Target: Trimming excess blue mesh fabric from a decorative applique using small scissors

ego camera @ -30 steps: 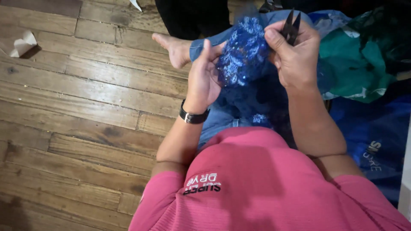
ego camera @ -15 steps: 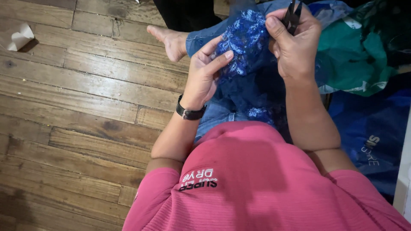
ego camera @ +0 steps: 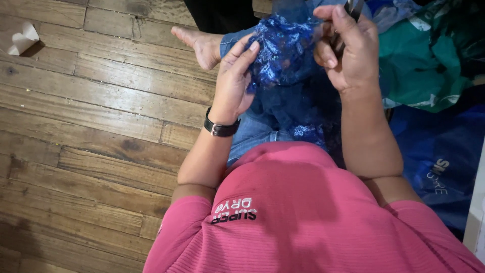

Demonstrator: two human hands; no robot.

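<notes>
A blue sequinned lace fabric (ego camera: 285,55) is bunched up over my lap. My left hand (ego camera: 233,83), with a black watch on the wrist, grips the fabric's left side. My right hand (ego camera: 348,48) holds a small dark pair of scissors (ego camera: 352,9) by the fabric's upper right edge; only the tool's top shows above my fingers. More of the blue fabric drapes down over my jeans (ego camera: 252,134). I am sitting, wearing a pink shirt.
The floor is worn wooden planks (ego camera: 91,126). My bare foot (ego camera: 197,45) sticks out left of the fabric. Crumpled white paper (ego camera: 20,39) lies at the far left. Green cloth (ego camera: 424,65) and a blue plastic bag (ego camera: 439,162) are piled on the right.
The view has tilted and shifted a little. My hands stay on the fabric, with the left fingers reaching higher along its edge and the right hand raised toward the top.
</notes>
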